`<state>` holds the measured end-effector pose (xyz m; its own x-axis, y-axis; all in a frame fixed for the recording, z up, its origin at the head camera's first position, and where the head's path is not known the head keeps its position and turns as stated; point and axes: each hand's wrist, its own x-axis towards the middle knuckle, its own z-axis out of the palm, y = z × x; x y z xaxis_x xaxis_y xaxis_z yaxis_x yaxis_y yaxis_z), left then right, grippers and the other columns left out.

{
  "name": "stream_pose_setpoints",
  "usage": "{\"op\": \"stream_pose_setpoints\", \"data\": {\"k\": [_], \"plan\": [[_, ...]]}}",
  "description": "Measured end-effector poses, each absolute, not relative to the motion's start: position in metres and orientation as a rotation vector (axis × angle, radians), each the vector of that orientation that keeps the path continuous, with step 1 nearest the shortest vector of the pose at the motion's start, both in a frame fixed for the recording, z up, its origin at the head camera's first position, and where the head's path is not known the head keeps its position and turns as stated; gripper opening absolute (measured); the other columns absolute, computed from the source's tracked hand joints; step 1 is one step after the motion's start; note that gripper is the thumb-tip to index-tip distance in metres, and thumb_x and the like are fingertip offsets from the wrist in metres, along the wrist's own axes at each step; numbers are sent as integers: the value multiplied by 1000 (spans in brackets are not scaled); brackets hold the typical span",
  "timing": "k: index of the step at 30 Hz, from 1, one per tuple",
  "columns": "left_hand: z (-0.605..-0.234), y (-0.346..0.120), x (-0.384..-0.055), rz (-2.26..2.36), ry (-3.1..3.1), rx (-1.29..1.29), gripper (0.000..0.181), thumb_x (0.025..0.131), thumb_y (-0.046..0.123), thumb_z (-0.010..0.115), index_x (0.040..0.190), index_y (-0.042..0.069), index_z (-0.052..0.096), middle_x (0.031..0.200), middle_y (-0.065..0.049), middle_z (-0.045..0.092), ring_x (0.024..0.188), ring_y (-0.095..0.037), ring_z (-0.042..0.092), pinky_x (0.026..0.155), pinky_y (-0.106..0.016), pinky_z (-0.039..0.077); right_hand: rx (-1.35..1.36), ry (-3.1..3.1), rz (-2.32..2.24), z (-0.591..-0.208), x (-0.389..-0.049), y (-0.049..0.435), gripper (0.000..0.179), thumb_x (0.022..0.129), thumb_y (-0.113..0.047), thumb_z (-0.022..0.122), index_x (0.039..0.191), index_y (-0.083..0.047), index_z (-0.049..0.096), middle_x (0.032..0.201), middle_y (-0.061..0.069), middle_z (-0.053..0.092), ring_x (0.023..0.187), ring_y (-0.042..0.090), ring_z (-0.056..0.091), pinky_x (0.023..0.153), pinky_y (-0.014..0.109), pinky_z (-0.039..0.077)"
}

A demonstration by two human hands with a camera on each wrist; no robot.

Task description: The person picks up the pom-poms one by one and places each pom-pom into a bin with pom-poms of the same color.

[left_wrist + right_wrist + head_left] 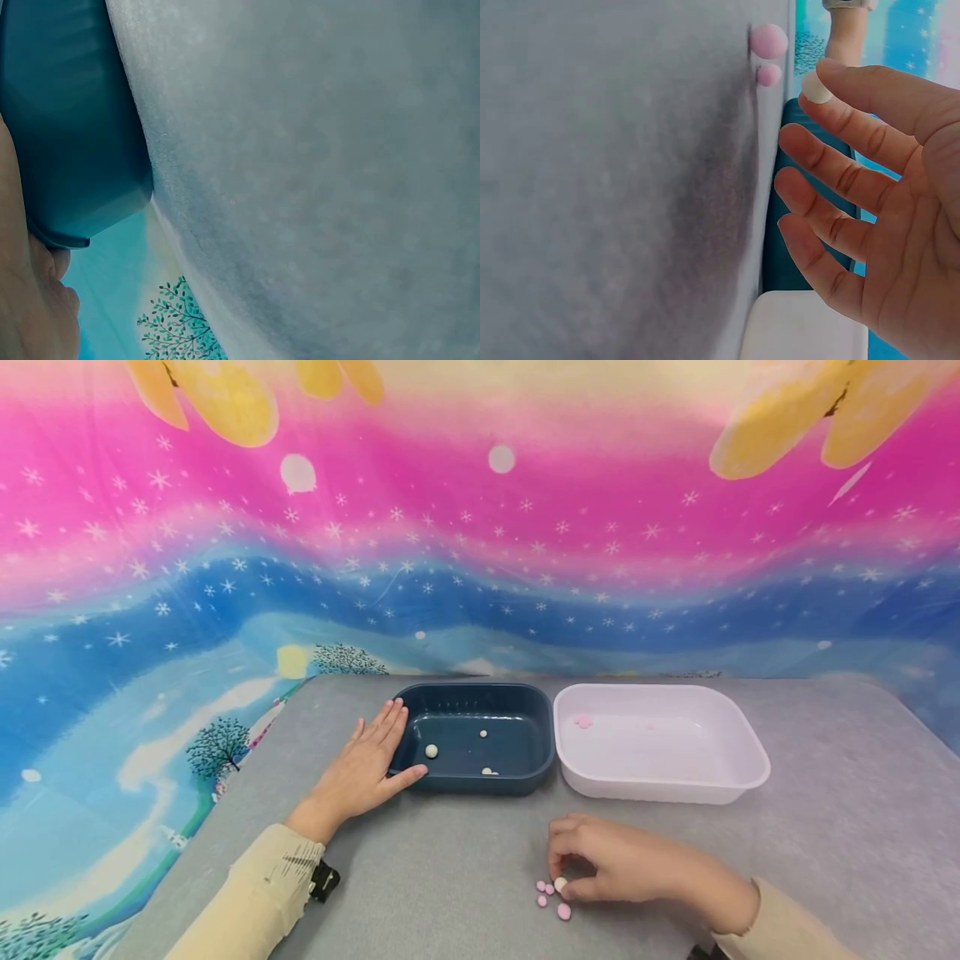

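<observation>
Between thumb and index finger, my right hand [618, 860] pinches a small white ball [817, 88] at the front of the table. Several pink balls [564, 912] lie on the cloth beside its fingertips; two of them show in the right wrist view. My left hand [363, 768] rests with straight fingers on the left rim of the dark blue tub [472, 785], its thumb over the front edge. Inside that tub are several white balls [431, 751]. To its right, the white tub [660, 792] contains a few pink pieces [583, 722].
Grey cloth [435, 868] covers the table. The two tubs stand side by side near its far edge, nearly touching. Behind them hangs a colourful backdrop [480, 552] with snowflakes and trees.
</observation>
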<state>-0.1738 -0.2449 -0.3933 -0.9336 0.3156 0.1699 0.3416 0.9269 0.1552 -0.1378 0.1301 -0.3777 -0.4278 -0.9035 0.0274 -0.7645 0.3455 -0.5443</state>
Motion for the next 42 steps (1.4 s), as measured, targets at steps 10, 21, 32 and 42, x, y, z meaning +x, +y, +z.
{"op": "stream_pose_setpoints", "data": {"k": [10, 21, 32, 42], "plan": [[-392, -245, -174, -288, -2946, -504, 96, 94, 67, 48, 160, 6, 14, 169, -8, 7, 157, -25, 7, 123, -58, 11, -1486, 2326, -738, -373, -139, 128, 8, 88, -23, 73, 88, -27, 66, 92, -15, 57, 89, 0, 50, 79, 17, 46], [-393, -246, -173, -288, -2951, -492, 96, 94, 67, 49, 160, 6, 15, 169, -9, 8, 157, -26, 9, 123, -59, 10, -1519, 2395, -707, -369, -141, 126, 11, 87, -20, 74, 88, -27, 66, 92, -19, 56, 91, 1, 53, 82, 21, 48], [-395, -246, -174, -257, -2939, -509, 96, 94, 67, 48, 159, 5, 16, 168, -9, 10, 156, -26, 9, 122, -60, 12, -1543, 2408, -744, -366, -142, 121, 7, 89, -22, 73, 90, -26, 67, 93, -19, 57, 94, -1, 53, 85, 23, 50], [-394, -245, -174, -270, -2934, -503, 95, 94, 67, 48, 160, 5, 16, 168, -9, 10, 156, -25, 9, 122, -60, 12, -1538, 2402, -789, -362, -149, 120, 9, 89, -18, 73, 90, -25, 67, 92, -13, 59, 90, 5, 55, 83, 22, 49]]}}
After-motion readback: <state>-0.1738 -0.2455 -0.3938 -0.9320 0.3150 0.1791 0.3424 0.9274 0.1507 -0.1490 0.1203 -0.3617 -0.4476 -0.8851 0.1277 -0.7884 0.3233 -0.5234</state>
